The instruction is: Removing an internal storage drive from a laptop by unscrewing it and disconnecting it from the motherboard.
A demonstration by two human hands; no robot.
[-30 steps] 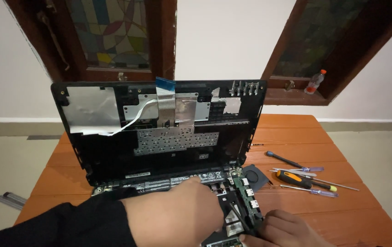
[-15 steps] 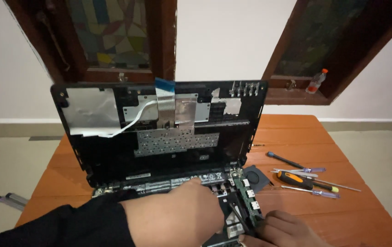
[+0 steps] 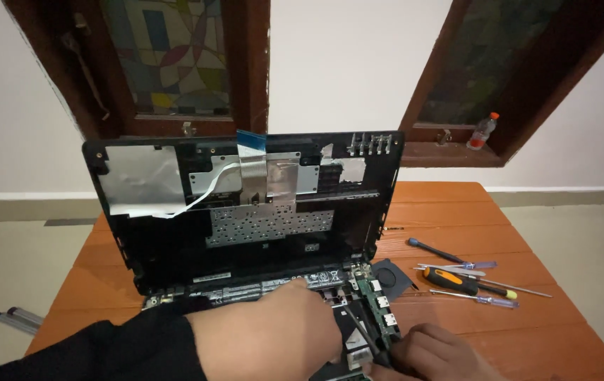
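left hand (image 3: 274,335): palm down on laptop base (image 3: 330,289), fingers spread flat, gripping nothing
right hand (image 3: 436,353): at base's right edge, just beside green circuit board (image 3: 376,310); grip cannot be made out
hidden: right fingertips cut off by frame bottom
upper shell (image 3: 245,204): upright behind base, black plastic, foil patches, perforated metal plate
screwdrivers (image 3: 468,282): right of base, on wooden table (image 3: 457,212)

The matt black plastic laptop cover (image 3: 245,212) is showing dull silver foil patches (image 3: 136,185) and a perforated metal plate (image 3: 270,226). The reddish wood-grain table (image 3: 450,212) is looking smooth with a slight sheen, and it is carrying 2 clear-plastic-handled screwdrivers (image 3: 475,299) with bright metal shafts.
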